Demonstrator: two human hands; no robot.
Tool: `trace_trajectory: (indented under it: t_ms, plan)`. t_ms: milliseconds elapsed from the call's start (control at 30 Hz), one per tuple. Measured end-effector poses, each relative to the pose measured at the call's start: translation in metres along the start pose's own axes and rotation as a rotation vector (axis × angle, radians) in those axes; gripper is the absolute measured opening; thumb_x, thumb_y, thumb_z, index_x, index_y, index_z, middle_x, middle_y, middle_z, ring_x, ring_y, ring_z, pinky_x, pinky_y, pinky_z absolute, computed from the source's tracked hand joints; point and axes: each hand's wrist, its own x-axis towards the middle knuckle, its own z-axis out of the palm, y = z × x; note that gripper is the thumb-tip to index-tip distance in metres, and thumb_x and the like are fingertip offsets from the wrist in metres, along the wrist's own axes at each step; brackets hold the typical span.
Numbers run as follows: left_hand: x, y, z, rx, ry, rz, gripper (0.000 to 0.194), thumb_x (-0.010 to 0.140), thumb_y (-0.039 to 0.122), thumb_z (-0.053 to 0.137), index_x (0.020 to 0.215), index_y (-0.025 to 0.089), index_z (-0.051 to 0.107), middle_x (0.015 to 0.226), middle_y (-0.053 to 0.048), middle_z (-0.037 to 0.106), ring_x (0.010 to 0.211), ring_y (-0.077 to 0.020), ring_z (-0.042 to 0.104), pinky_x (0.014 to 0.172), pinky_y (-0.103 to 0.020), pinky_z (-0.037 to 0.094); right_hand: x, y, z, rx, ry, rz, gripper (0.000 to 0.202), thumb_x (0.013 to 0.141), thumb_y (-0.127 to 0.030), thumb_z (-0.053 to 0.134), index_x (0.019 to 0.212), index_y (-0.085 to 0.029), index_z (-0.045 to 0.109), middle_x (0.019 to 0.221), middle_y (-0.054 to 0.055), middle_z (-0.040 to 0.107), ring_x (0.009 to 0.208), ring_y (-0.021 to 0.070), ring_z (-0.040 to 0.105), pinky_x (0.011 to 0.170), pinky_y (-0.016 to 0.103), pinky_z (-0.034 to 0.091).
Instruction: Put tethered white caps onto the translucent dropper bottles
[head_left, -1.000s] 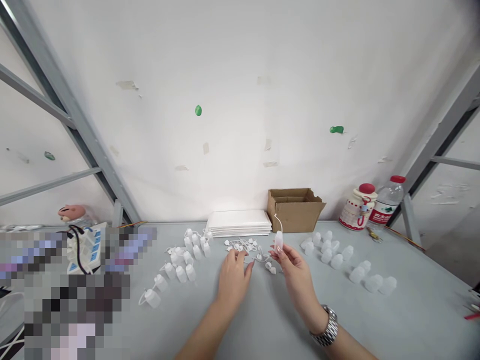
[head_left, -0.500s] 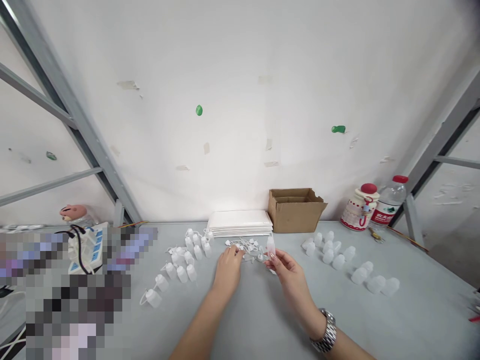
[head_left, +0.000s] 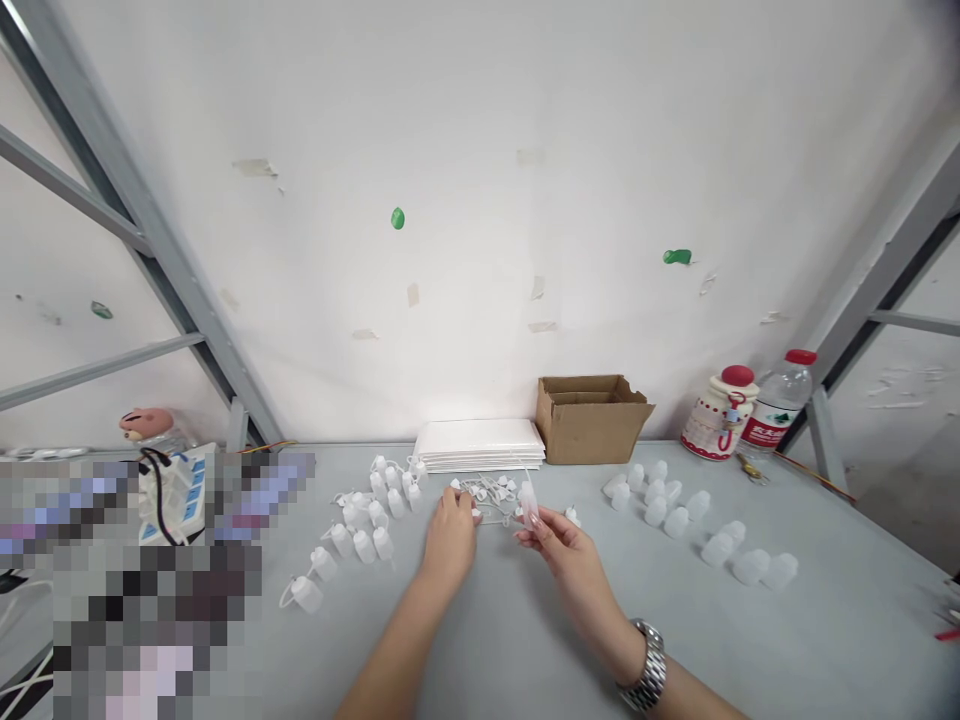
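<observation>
My right hand holds a small translucent bottle upright between thumb and fingers, with its narrow tip up. My left hand is closed around a small white cap piece at the left edge of a loose pile of white caps with straps. Left of it stand several small white bottles with caps and looped straps. Several uncapped translucent bottles are grouped to the right of my right hand.
Behind the pile lies a stack of white flat packets, beside an open cardboard box. A red-lidded jar and a water bottle stand at the back right. A power strip lies at the left.
My right hand has moved slightly left with the bottle, nearer my left hand. My left hand has shifted a little left and toward me, and a white cap now shows at its fingertips.
</observation>
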Motion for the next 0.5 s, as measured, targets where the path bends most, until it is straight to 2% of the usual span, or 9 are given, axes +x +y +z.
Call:
trace_trajectory:
  t_ms: [133, 167, 233, 300, 367, 433, 500]
  plan:
    - [0.0, 0.005, -0.01, -0.099, 0.052, 0.017, 0.016, 0.083, 0.014, 0.044, 0.092, 0.016, 0.056, 0.095, -0.008, 0.06, 0.094, -0.0214, 0.055, 0.083, -0.035, 0.04, 0.0, 0.0, 0.001, 0.001, -0.008, 0.007, 0.035, 0.063, -0.044, 0.073, 0.085, -0.017, 0.07, 0.079, 0.006, 0.069, 0.072, 0.0209, 0.062, 0.078, 0.038, 0.047]
    - [0.0, 0.007, -0.012, -0.175, 0.074, 0.007, 0.017, 0.084, 0.017, 0.042, 0.095, 0.017, 0.055, 0.097, -0.008, 0.061, 0.095, -0.0206, 0.055, 0.083, -0.034, 0.04, 0.0, 0.0, 0.001, 0.0, -0.013, 0.009, 0.035, 0.063, -0.044, 0.073, 0.086, -0.017, 0.069, 0.079, 0.006, 0.069, 0.072, 0.0209, 0.062, 0.078, 0.038, 0.047]
    - [0.0, 0.012, -0.016, -0.478, 0.096, -0.057, 0.021, 0.085, 0.023, 0.043, 0.102, 0.018, 0.055, 0.101, -0.009, 0.062, 0.095, -0.0195, 0.056, 0.082, -0.032, 0.041, -0.001, -0.001, 0.002, -0.001, -0.025, 0.017, 0.035, 0.063, -0.043, 0.073, 0.085, -0.017, 0.069, 0.08, 0.005, 0.069, 0.072, 0.0207, 0.063, 0.078, 0.037, 0.047]
    - [-0.001, 0.018, -0.02, -0.921, 0.041, -0.181, 0.025, 0.081, 0.03, 0.051, 0.102, 0.018, 0.057, 0.103, -0.009, 0.063, 0.095, -0.0201, 0.058, 0.08, -0.031, 0.042, -0.001, -0.001, 0.004, -0.003, -0.049, 0.03, 0.036, 0.06, -0.043, 0.075, 0.082, -0.016, 0.068, 0.078, 0.005, 0.069, 0.07, 0.0204, 0.064, 0.077, 0.036, 0.048]
    - [-0.004, 0.024, -0.023, -1.304, -0.074, -0.316, 0.028, 0.073, 0.035, 0.062, 0.095, 0.017, 0.062, 0.1, -0.009, 0.066, 0.093, -0.0207, 0.059, 0.079, -0.031, 0.042, -0.002, 0.001, 0.006, -0.01, -0.08, 0.026, 0.037, 0.057, -0.043, 0.077, 0.08, -0.016, 0.066, 0.074, 0.004, 0.069, 0.068, 0.0199, 0.064, 0.073, 0.035, 0.048]
    - [-0.007, 0.031, -0.026, -1.547, -0.167, -0.394, 0.028, 0.066, 0.034, 0.07, 0.086, 0.016, 0.064, 0.093, -0.009, 0.068, 0.089, -0.02, 0.06, 0.079, -0.03, 0.042, -0.004, 0.004, 0.008, -0.02, -0.113, 0.003, 0.035, 0.058, -0.042, 0.077, 0.079, -0.017, 0.065, 0.072, 0.003, 0.068, 0.067, 0.0187, 0.063, 0.07, 0.034, 0.048]
    - [-0.011, 0.036, -0.027, -1.652, -0.232, -0.398, 0.026, 0.064, 0.033, 0.073, 0.081, 0.016, 0.064, 0.086, -0.009, 0.07, 0.085, -0.019, 0.061, 0.078, -0.03, 0.042, -0.005, 0.006, 0.009, -0.026, -0.137, -0.018, 0.031, 0.059, -0.041, 0.076, 0.077, -0.017, 0.064, 0.072, 0.002, 0.067, 0.065, 0.0172, 0.062, 0.068, 0.032, 0.048]
